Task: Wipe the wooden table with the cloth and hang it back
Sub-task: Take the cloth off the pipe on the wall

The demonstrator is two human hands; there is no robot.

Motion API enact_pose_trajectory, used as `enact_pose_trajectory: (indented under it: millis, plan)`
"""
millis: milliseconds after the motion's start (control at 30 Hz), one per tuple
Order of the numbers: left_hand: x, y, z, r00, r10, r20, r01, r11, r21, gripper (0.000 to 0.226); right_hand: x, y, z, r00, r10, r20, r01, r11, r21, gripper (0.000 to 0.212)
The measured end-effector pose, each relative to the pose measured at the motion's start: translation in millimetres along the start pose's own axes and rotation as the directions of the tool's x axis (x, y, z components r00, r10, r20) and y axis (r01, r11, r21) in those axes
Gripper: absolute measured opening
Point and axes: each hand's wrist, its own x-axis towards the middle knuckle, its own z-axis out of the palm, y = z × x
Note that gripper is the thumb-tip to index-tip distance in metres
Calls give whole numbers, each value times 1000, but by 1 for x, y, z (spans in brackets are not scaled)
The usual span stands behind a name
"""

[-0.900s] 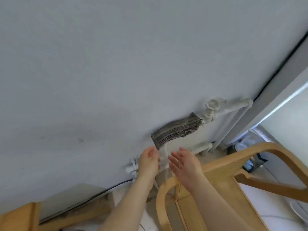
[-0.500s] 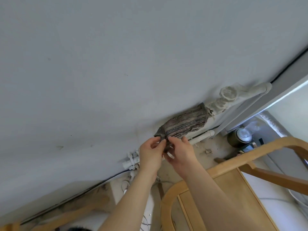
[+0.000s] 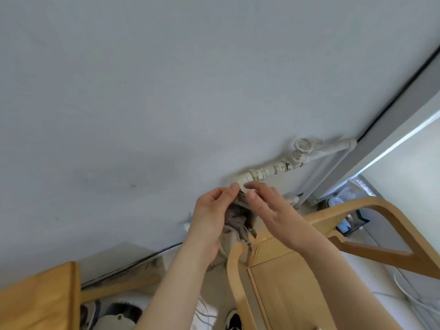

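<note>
Striped grey cloth (image 3: 238, 219) bunched in my left hand (image 3: 210, 216), just below the white pipe (image 3: 269, 171).

Left thumb and fingers were pinched on its top edge; my right hand (image 3: 269, 210), beside it, was spread wide and held nothing. It hung limp and light, so I judged it soft, best taken by that upper edge. Past my right wrist stood a wooden chair (image 3: 357, 211). Beyond it sat what looked like a lidded pot (image 3: 334, 201), contents hidden.
</note>
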Motion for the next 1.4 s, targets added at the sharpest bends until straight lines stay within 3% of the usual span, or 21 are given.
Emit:
enact_pose_trajectory:
  millis: [67,133,233,367,467,567,734,834,900,934,1000,1067,1100,1134,1200,1301,1401]
  plan:
    - [-28,11,1,999,-11,47,13,999,-43,39,-27,-14,4,983,-106,152,50,941,334,47]
    - [-58,17,-2,992,13,128,-3,997,-79,37,-47,-19,12,990,-127,56,97,924,370,32]
    - [-102,24,-12,970,116,214,-97,991,-94,19,-74,-26,10,1000,16,-1,-13,874,486,34]
    - [-157,34,-33,957,265,115,-269,963,18,20,-110,-43,-2,992,27,125,-115,621,776,34]
    - [-196,32,-50,928,373,14,-373,927,29,20,-131,-56,0,996,17,89,-82,584,807,33]
    - [-236,25,-59,915,403,-15,-403,915,19,18,-147,-71,6,999,-32,9,14,642,766,47]
    - [-294,11,-72,932,363,-6,-362,930,58,22,-169,-102,35,990,-133,-55,140,805,577,49]
    - [-324,-1,-90,915,389,-103,-376,918,123,18,-184,-119,61,978,-209,-24,202,899,388,42]
    - [-343,-6,-105,889,429,-161,-388,892,231,14,-197,-129,80,938,-330,107,303,930,210,23]
    - [-352,-9,-114,874,455,-172,-394,869,299,11,-204,-134,88,895,-386,223,370,922,113,14]
    - [-373,-14,-133,849,498,-176,-381,809,447,7,-212,-142,106,772,-368,518,504,851,-146,43]
    - [-395,-20,-153,848,493,-194,-306,755,580,10,-219,-145,127,652,-248,716,666,638,-386,60]
    - [-408,-24,-164,858,470,-205,-257,740,621,14,-221,-145,140,607,-210,767,736,512,-443,50]
    - [-420,-27,-175,876,435,-206,-213,734,644,18,-222,-145,154,580,-195,791,778,422,-466,37]
    - [-443,-40,-199,923,335,-189,-128,730,671,25,-223,-143,180,551,-198,811,806,377,-456,33]
    - [-469,-64,-237,952,229,-202,-29,725,688,28,-231,-143,213,515,-195,834,764,546,-344,44]
    - [-493,-88,-278,925,244,-293,27,726,687,20,-247,-139,253,500,-147,854,666,696,-270,32]
